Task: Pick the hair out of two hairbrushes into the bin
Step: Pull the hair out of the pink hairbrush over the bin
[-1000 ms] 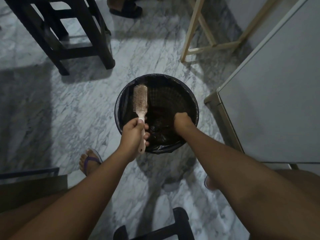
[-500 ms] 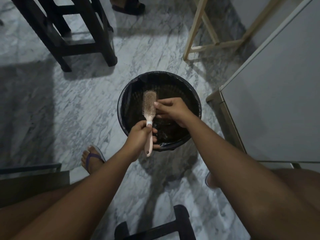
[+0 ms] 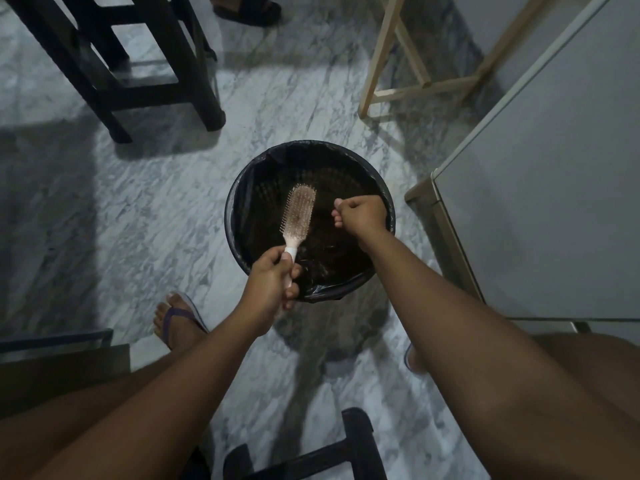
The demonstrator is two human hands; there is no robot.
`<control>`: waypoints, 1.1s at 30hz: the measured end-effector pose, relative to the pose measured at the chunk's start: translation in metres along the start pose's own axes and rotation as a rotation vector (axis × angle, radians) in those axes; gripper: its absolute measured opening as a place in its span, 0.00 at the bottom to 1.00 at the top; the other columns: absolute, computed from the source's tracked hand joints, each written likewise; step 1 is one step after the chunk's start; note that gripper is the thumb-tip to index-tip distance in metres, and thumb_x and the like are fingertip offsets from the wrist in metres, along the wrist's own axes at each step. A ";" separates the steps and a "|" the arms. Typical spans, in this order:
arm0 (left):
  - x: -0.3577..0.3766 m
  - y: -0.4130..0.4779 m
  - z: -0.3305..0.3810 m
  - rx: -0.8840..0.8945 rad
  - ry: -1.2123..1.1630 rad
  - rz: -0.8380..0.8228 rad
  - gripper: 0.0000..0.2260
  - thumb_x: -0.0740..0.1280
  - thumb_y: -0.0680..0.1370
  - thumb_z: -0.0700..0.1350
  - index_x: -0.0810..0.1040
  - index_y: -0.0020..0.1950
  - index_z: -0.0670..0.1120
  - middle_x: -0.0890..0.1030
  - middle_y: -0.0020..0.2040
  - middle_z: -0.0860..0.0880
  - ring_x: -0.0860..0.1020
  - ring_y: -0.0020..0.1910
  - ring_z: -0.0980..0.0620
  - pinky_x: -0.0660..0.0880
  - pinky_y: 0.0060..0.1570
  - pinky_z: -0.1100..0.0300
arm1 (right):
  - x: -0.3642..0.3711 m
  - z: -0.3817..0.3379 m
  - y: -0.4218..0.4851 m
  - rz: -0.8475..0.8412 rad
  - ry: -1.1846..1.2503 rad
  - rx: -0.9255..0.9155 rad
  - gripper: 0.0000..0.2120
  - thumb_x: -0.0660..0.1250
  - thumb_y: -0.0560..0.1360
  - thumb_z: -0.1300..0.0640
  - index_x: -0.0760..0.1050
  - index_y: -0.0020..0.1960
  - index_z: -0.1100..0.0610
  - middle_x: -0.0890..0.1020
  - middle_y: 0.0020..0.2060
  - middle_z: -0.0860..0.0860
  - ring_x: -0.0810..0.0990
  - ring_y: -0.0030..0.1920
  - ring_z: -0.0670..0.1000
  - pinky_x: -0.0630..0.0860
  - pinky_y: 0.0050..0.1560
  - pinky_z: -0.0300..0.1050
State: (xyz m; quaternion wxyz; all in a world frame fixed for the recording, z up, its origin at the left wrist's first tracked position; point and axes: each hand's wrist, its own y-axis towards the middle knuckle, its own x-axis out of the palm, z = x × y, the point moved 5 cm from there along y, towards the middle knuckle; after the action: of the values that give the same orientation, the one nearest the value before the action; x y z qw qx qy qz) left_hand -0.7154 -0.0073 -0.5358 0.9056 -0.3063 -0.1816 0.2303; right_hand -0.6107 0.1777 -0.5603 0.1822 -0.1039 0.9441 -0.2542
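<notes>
Above the bin, at the frame centre, both hands are positioned over the black-lined opening. The fingers of the left hand are wrapped closed around the pale handle of the hairbrush, at the 6 o'clock side of the rim. The brush head points toward 12 o'clock, tilted slightly to 1 o'clock, bristles facing up, with a mat of hair visible among the bristles. The right hand is at 3 o'clock from the brush head, apart from it, with its fingers curled into a narrow pinch; whether hair is held between them cannot be told. Dark clumps lie on the liner at the bottom of the bin. The bin stands on a marble floor. A dark stool is at 10 o'clock from the bin, a light wooden frame at 1 o'clock, and a grey cabinet at 3 o'clock. A sandalled foot rests at 7 o'clock.
</notes>
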 end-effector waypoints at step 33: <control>0.031 0.021 0.006 -0.064 0.082 0.186 0.13 0.55 0.84 0.50 0.67 0.42 0.49 0.69 0.33 0.50 0.63 0.20 0.55 0.58 0.24 0.65 | 0.020 -0.040 -0.014 -0.037 -0.230 -0.332 0.20 0.75 0.72 0.48 0.82 0.59 0.59 0.85 0.55 0.54 0.82 0.57 0.48 0.77 0.59 0.37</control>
State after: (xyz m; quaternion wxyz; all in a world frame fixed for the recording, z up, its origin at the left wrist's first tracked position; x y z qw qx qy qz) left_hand -0.6989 0.0264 -0.5392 0.8768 -0.3599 -0.1226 0.2945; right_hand -0.6436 0.1778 -0.5268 0.2645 -0.1780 0.9440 -0.0850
